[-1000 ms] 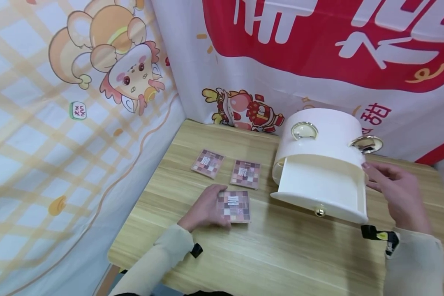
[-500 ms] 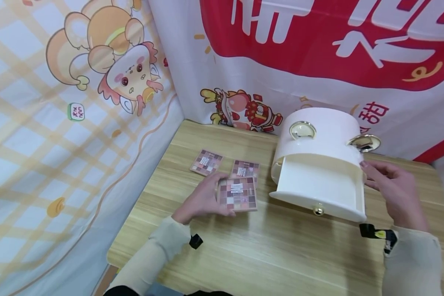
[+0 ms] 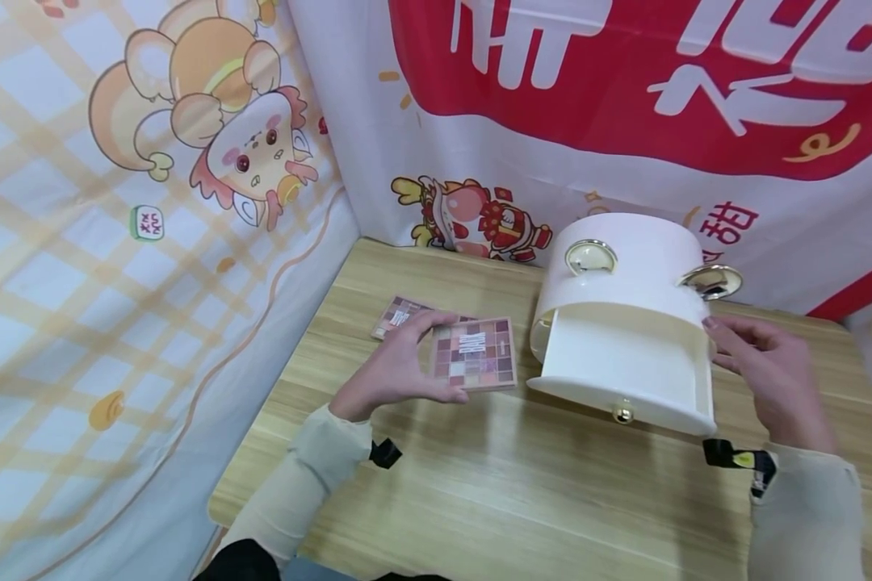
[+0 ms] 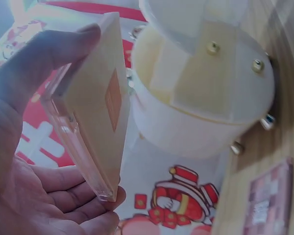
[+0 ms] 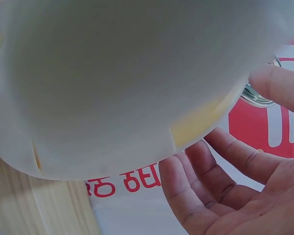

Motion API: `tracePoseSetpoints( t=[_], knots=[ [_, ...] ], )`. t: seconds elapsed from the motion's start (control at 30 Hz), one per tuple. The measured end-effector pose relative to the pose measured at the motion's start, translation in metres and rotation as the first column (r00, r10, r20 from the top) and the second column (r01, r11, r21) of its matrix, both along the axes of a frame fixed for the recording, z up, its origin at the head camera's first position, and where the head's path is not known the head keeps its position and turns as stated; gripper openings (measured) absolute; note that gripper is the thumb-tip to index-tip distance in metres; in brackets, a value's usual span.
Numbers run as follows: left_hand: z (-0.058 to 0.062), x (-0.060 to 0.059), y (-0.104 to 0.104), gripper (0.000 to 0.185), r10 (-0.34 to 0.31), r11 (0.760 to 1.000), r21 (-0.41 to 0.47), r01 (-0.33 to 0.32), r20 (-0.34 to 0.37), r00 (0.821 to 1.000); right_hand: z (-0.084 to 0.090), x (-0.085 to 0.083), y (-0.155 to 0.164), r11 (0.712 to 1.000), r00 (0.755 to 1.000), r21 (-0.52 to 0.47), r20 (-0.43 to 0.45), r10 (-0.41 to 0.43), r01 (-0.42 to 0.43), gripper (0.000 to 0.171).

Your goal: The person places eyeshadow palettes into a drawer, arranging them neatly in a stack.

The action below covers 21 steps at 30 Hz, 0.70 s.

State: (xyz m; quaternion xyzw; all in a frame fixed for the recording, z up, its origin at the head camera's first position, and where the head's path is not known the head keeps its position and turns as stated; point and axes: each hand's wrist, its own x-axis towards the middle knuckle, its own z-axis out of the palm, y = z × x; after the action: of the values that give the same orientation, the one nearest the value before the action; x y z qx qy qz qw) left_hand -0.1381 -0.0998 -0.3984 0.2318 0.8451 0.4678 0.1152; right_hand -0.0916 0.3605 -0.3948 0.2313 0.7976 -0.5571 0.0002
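Observation:
My left hand (image 3: 407,367) grips the edge of a square eyeshadow palette (image 3: 475,355), thumb on one side and fingers on the other. The palette is tilted up, its checkered face showing in the head view and its plain back in the left wrist view. To its right stands a white round-topped cosmetics box (image 3: 628,270) with two gold ring ears. Its drawer (image 3: 625,355), with a gold knob (image 3: 622,413), is pulled out with nothing in it. My right hand (image 3: 773,375) touches the box's right side with thumb and fingertips, the fingers loosely bent.
Another palette (image 3: 396,315) lies flat on the wooden table (image 3: 552,500), partly covered by my left hand. A third is mostly hidden behind the held one. Printed cloths (image 3: 472,137) hang close behind the box and along the table's left side.
My left hand has lifted the nearest palette off the table and carried it up and rightward toward the drawer, over the third palette. My right hand has stayed at the box's side.

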Motion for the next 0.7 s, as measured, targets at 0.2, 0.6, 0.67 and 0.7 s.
tracePoseSetpoints(
  t=[0.2,0.6,0.67,0.7],
  knots=[
    [0.016,-0.002,0.013,0.102,-0.044,0.997,0.058,0.042,0.038,0.998,0.000,0.002,0.000,1.000,1.000,0.007,0.000,-0.001,0.001,0.056],
    [0.040,-0.004,0.042,0.099,-0.115,0.983,0.159,0.088,0.169,0.979,0.001,0.001,-0.001,0.999,1.000,0.036,-0.002,0.011,-0.011,0.052],
    [0.043,-0.004,0.048,0.099,-0.139,0.975,0.200,0.097,0.206,0.969,0.001,0.002,-0.001,0.999,1.000,0.035,-0.004,0.012,-0.012,0.052],
    [0.044,-0.004,0.052,0.099,-0.148,0.972,0.214,0.101,0.217,0.965,0.000,0.002,-0.001,0.999,1.000,0.035,-0.004,0.011,-0.011,0.052]
  ],
)
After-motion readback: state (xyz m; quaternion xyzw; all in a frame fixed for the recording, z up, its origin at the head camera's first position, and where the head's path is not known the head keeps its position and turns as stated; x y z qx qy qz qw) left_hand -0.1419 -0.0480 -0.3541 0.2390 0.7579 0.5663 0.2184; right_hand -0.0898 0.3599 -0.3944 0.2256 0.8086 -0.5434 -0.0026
